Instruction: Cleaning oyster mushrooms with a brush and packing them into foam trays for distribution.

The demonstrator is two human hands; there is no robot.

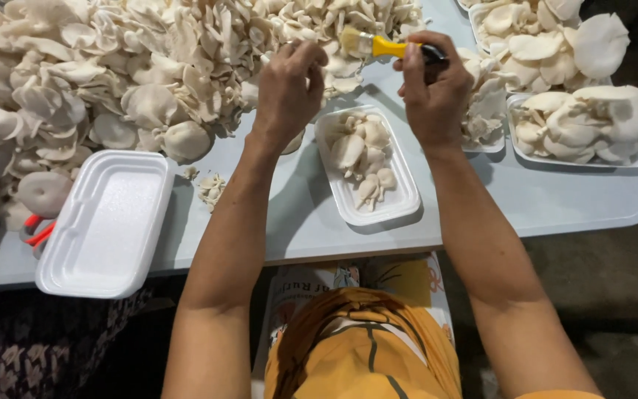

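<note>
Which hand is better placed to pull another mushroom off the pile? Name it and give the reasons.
Left, probably. The left hand already rests at the edge of the mushroom pile, its fingers bunched there. The right hand is occupied gripping the yellow-handled brush.

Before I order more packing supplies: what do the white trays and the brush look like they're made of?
The empty tray looks like white foam: matte, thick, soft rounded rim. The brush in the right hand seems to have a glossy yellow plastic handle with a black end and pale bristles, natural or synthetic I can't tell.
</note>
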